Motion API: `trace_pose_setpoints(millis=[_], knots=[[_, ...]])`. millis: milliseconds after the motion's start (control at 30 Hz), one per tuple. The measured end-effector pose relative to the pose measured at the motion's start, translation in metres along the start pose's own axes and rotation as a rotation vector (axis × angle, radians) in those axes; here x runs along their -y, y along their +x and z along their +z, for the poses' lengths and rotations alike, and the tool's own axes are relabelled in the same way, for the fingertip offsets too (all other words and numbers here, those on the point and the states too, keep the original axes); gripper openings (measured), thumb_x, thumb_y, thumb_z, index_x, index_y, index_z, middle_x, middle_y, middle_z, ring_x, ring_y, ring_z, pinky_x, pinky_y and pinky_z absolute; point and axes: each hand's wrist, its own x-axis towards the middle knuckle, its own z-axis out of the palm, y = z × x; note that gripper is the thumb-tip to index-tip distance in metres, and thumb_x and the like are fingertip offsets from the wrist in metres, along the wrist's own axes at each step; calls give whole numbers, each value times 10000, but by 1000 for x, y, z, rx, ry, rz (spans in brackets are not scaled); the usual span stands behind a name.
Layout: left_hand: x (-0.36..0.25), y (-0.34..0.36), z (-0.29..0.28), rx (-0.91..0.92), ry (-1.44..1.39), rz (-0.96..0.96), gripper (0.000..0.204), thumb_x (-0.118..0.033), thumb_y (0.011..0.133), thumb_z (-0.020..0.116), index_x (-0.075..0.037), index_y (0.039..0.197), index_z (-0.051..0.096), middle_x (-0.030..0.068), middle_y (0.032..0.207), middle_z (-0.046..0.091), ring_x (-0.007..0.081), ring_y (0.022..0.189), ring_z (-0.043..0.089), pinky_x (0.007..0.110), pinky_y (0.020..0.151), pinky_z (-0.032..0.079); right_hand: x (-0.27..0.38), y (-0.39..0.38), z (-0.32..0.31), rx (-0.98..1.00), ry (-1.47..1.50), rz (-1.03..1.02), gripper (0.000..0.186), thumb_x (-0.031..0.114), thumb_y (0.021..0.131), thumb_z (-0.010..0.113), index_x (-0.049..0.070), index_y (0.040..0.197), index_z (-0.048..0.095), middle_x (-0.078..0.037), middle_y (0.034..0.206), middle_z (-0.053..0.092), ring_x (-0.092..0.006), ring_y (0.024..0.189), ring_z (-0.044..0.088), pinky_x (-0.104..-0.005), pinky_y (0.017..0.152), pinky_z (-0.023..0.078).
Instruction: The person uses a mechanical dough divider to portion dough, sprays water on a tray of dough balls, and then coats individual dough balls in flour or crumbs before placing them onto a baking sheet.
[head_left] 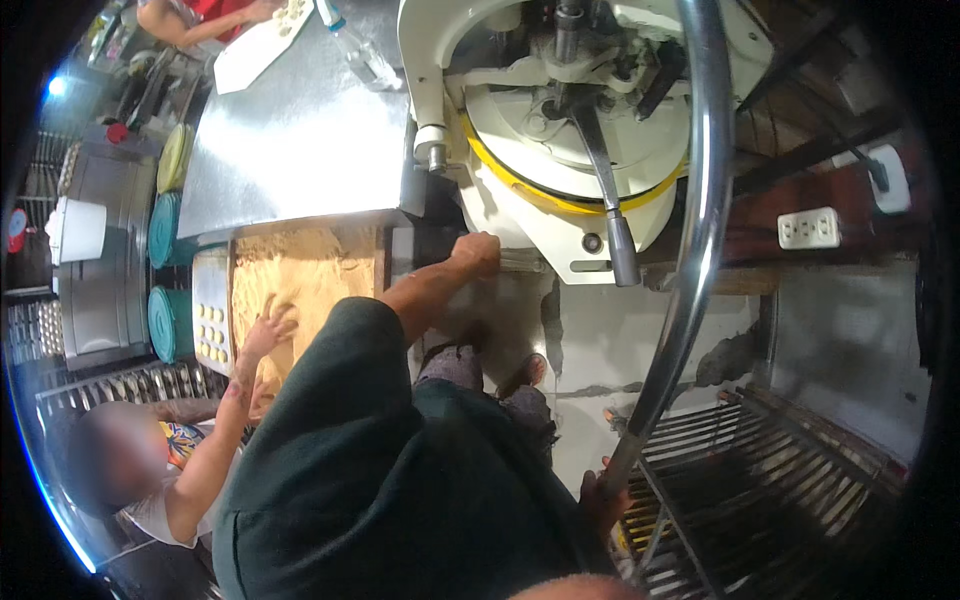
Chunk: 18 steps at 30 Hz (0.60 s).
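Long, curved, polished chrome bar [712,165]: runs from the upper edge down past the right side of the machine to the person's right side
Cream-white metal machine with a round head [645,150]: straight ahead, with a yellow ring [560,203] around its disc and a dark-handled metal lever [622,250] slanting down across the front
Right grip [605,495]: fingers wrapped around the lower end of the chrome bar, partly hidden by it
Left grip [478,255]: fingers curled in like a fist, just below the machine's left side; cannot tell whether they hold anything
Shiny steel worktop [270,150]: left of the machine, bearing a clear bottle [362,62] near its far edge
Shallow wooden-sided box [381,260]: on the near side of the worktop, filled with tan powder [325,275]; a co-worker's hand [270,332] spreads its fingers over it
Black slatted metal rack [760,470]: low at the right, near the right grip
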Motion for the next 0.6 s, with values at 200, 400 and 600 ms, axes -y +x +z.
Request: trace_pose_setpoints(millis=[200,400,600], knots=[[32,6,17,14,-32,-35,238,-127,826,656,-12,1020,734,197,1071,730,352,1022,713,457,889,580,-19,4,10,-141,-86,-345,399,211,769,752,117,1151,686,-30,676,547,-218,593,535,-368,593,448],[85,22,59,-136,-66,22,338,-166,807,650,1,1101,643,243,1087,695,410,1080,662,500,910,553,-51,14,17,-134,-102,-354,385,160,818,727,24,1172,655,-60,722,605,-195,585,561,-331,568,467],[138,53,114,-133,-102,-13,394,-237,821,646,-30,1155,618,256,1210,643,389,1151,625,502,954,524,-5,16,-7,-30,31,-363,305,121,901,664,-56,1147,634,-55,686,630,-173,560,583,-288,549,474]])
